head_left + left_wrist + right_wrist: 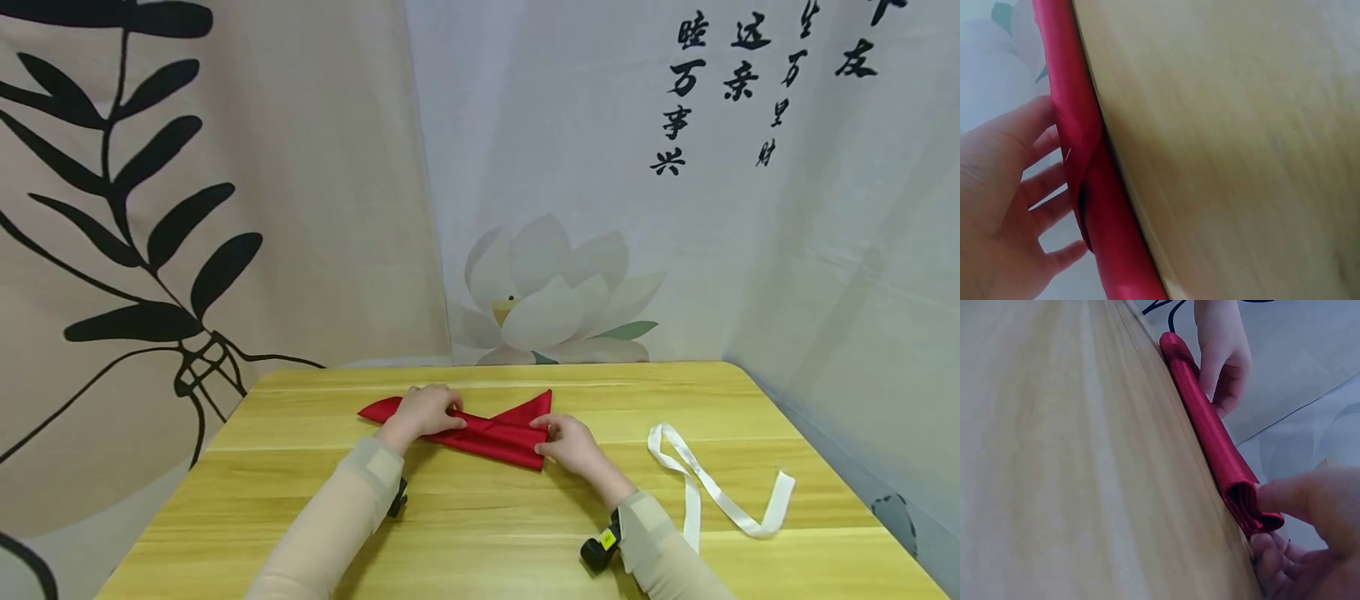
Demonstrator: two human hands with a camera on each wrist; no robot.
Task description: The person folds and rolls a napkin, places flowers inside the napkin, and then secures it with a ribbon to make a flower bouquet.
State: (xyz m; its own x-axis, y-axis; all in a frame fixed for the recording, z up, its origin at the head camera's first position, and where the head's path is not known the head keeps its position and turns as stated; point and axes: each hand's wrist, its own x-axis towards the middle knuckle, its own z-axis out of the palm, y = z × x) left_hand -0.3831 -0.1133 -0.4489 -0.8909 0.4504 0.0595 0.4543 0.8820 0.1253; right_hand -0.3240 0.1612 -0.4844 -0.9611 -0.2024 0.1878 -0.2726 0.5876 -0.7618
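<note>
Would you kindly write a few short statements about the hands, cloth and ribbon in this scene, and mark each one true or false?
1. The right grip pinches one end of the red cloth. True.
2. The white ribbon lies on the table, loosely bent. True.
3. The red cloth is spread out flat in a single layer. False: it is folded over, with several layers showing at its end in the right wrist view.
4. The left grip touches the red cloth. True.
5. The right grip is holding the white ribbon. False: neither grip holds it.
</note>
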